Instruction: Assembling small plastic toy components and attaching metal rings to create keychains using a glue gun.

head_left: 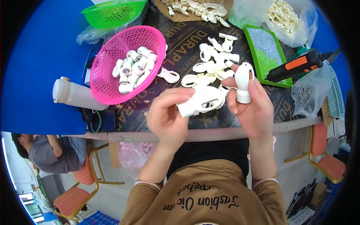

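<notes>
Between the thumb and fingers of my left hand (167, 116) is a white plastic shell (204, 100) with a long oval opening, held over the near edge of the table. My right hand (257, 112) grips a narrower white plastic piece (243, 77), upright, with a rounded top and a ringed collar at its lower end. The two pieces are apart. Just beyond my hands lies a loose pile of similar white plastic parts (213, 64), partly hidden by my fingers.
A pink basket (100, 71) with several white pieces stands left, beside a white bottle (73, 93). On the right are a green tray (262, 67) of small silvery bits, a black and orange tool (300, 65) and a bag of rings (305, 93). Cardboard (180, 17) holds more parts behind.
</notes>
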Demonstrator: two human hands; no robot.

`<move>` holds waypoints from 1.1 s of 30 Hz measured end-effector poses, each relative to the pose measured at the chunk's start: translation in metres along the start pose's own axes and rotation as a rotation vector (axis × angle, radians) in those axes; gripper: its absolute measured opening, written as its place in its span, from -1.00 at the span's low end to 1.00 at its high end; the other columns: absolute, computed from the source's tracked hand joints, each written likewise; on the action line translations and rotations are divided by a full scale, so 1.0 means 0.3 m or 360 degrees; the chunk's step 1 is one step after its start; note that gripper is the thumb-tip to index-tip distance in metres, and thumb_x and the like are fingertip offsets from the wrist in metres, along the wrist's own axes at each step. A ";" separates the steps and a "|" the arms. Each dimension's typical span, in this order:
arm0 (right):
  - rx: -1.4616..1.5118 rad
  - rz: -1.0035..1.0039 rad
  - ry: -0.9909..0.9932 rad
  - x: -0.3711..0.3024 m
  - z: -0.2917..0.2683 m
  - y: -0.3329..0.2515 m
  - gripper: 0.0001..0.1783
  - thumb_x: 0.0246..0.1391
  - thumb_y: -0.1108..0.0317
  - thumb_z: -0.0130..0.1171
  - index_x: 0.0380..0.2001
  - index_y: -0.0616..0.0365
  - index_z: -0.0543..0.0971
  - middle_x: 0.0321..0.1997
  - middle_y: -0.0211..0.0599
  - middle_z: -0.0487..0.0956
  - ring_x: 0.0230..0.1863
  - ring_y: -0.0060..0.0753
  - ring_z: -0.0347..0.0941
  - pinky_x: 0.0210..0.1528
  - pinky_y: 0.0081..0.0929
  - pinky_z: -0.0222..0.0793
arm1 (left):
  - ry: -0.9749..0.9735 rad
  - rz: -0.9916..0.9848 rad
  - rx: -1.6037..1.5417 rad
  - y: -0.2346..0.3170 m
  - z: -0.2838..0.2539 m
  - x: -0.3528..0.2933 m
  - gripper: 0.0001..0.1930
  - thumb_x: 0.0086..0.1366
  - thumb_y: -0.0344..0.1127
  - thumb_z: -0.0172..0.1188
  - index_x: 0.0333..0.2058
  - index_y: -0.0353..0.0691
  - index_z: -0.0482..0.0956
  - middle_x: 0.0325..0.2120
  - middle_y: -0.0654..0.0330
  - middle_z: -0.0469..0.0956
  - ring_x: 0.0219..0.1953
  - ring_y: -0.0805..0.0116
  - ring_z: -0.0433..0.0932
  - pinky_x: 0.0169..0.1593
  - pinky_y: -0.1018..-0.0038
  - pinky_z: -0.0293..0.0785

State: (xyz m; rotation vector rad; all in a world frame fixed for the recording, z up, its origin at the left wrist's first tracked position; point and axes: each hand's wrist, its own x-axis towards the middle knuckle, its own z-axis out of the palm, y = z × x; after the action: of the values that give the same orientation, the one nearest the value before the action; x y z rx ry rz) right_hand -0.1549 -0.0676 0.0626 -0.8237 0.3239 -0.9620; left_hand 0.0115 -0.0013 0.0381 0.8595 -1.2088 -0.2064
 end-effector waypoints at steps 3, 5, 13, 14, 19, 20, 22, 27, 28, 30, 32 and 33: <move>-0.0005 0.0068 -0.0024 -0.010 0.001 0.015 -0.50 0.24 0.22 -0.22 0.12 0.38 0.17 -0.23 -0.20 0.44 -0.43 -0.54 0.30 -0.39 -0.61 0.22 | -0.0187 0.0306 0.0181 0.010 -0.025 0.001 -0.69 -0.09 -0.72 0.13 -0.39 -0.25 0.30 -0.36 -0.05 0.56 -0.33 0.14 0.57 -0.24 0.37 0.50; -0.0062 0.0112 0.0007 -0.027 0.027 0.013 -0.50 0.23 0.22 -0.18 0.11 0.38 0.18 -0.29 -0.30 0.40 -0.42 -0.57 0.27 -0.39 -0.62 0.19 | -0.0206 0.0379 0.0244 0.011 -0.023 0.003 -0.70 -0.09 -0.70 0.16 -0.40 -0.24 0.30 -0.37 -0.07 0.57 -0.35 0.10 0.58 -0.27 0.38 0.51; -0.0132 0.0109 0.0007 -0.036 0.062 0.034 -0.54 0.11 0.41 -0.01 0.08 0.29 0.24 -0.26 -0.36 0.40 -0.46 -0.66 0.26 -0.44 -0.69 0.19 | -0.0180 0.0345 0.0318 0.003 -0.020 -0.028 -0.72 -0.12 -0.68 0.19 -0.44 -0.22 0.36 -0.35 0.04 0.55 -0.34 0.17 0.55 -0.28 0.42 0.49; -0.0135 0.0107 0.0009 -0.035 0.059 0.035 -0.54 0.11 0.41 -0.01 0.08 0.29 0.24 -0.26 -0.36 0.40 -0.46 -0.66 0.26 -0.44 -0.69 0.19 | -0.0180 0.0346 0.0314 0.008 -0.020 -0.021 -0.72 -0.12 -0.68 0.19 -0.44 -0.22 0.36 -0.35 0.04 0.55 -0.34 0.17 0.55 -0.28 0.42 0.49; -0.0989 -0.0112 0.0303 0.060 -0.028 0.023 -0.63 0.04 0.43 0.10 -0.06 0.28 0.38 -0.35 -0.40 0.47 -0.43 -0.67 0.35 -0.42 -0.70 0.25 | -0.0473 -0.0096 0.0941 -0.019 -0.039 -0.012 -0.71 -0.10 -0.59 0.23 -0.33 -0.25 0.46 -0.28 0.06 0.44 -0.21 0.11 0.44 -0.17 0.35 0.38; -0.1294 -0.0167 0.0297 0.096 -0.080 0.029 -0.63 0.03 0.43 0.10 -0.05 0.27 0.38 -0.33 -0.38 0.49 -0.39 -0.62 0.37 -0.38 -0.64 0.28 | -0.0680 -0.0169 0.1119 -0.042 -0.058 -0.018 -0.67 -0.07 -0.45 0.28 -0.26 -0.26 0.46 -0.18 0.02 0.38 -0.09 0.07 0.35 -0.08 0.24 0.30; -0.1814 -0.0208 0.0172 0.158 -0.139 0.020 -0.63 0.00 0.41 0.10 -0.08 0.24 0.39 -0.29 -0.27 0.53 -0.33 -0.37 0.45 -0.28 -0.42 0.34 | -0.0796 -0.0311 0.1358 -0.043 -0.073 -0.033 -0.55 -0.06 -0.30 0.31 -0.16 -0.25 0.43 -0.10 0.00 0.32 -0.01 0.02 0.27 -0.01 0.16 0.23; -0.3019 -0.0590 -0.0255 0.288 -0.136 0.013 -0.69 -0.10 0.30 0.17 -0.25 0.20 0.49 -0.18 -0.16 0.49 -0.02 -0.15 0.32 -0.04 -0.34 0.25 | -0.1156 -0.0475 0.1447 -0.057 -0.081 -0.070 -0.31 0.07 -0.13 0.24 0.14 -0.22 0.18 0.18 -0.26 0.00 0.19 -0.22 0.04 0.20 0.13 0.08; -0.3168 -0.0889 -0.0262 0.324 -0.108 0.035 -0.69 -0.10 0.29 0.18 -0.26 0.19 0.51 -0.15 -0.18 0.48 0.03 -0.17 0.29 -0.01 -0.34 0.23 | -0.1165 -0.0470 0.1450 -0.060 -0.077 -0.069 -0.31 0.07 -0.13 0.24 0.14 -0.22 0.18 0.18 -0.26 0.00 0.19 -0.22 0.04 0.20 0.13 0.08; -0.2949 -0.0912 -0.0613 0.438 -0.055 0.095 -0.68 -0.13 0.34 0.17 -0.23 0.19 0.50 -0.08 -0.18 0.45 0.00 -0.15 0.32 0.03 -0.30 0.25 | -0.1219 -0.0498 0.1433 -0.069 -0.064 -0.062 -0.36 0.13 -0.13 0.17 0.14 -0.22 0.18 0.17 -0.25 0.01 0.18 -0.24 0.06 0.19 0.13 0.09; -0.2868 -0.1017 -0.0831 0.565 -0.044 0.214 -0.65 -0.17 0.43 0.15 -0.20 0.18 0.50 -0.06 -0.16 0.43 -0.01 -0.14 0.33 0.05 -0.29 0.26 | -0.1323 -0.0434 0.1369 -0.090 -0.037 -0.037 -0.38 0.15 -0.14 0.15 0.14 -0.22 0.18 0.17 -0.26 0.02 0.17 -0.25 0.08 0.18 0.13 0.10; -0.2906 -0.1108 -0.0927 0.623 -0.036 0.272 -0.64 -0.19 0.47 0.14 -0.20 0.18 0.50 -0.06 -0.16 0.43 0.00 -0.14 0.34 0.05 -0.30 0.26 | -0.1404 -0.0385 0.1318 -0.098 -0.032 -0.023 -0.40 0.17 -0.15 0.12 0.14 -0.22 0.18 0.16 -0.26 0.03 0.16 -0.26 0.09 0.18 0.13 0.10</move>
State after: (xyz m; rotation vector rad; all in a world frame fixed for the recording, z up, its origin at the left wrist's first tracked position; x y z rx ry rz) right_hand -0.0091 -0.2020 0.0142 -2.9566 0.3563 -0.7922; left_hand 0.0258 -0.0128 0.0125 1.7441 -2.0695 -0.3003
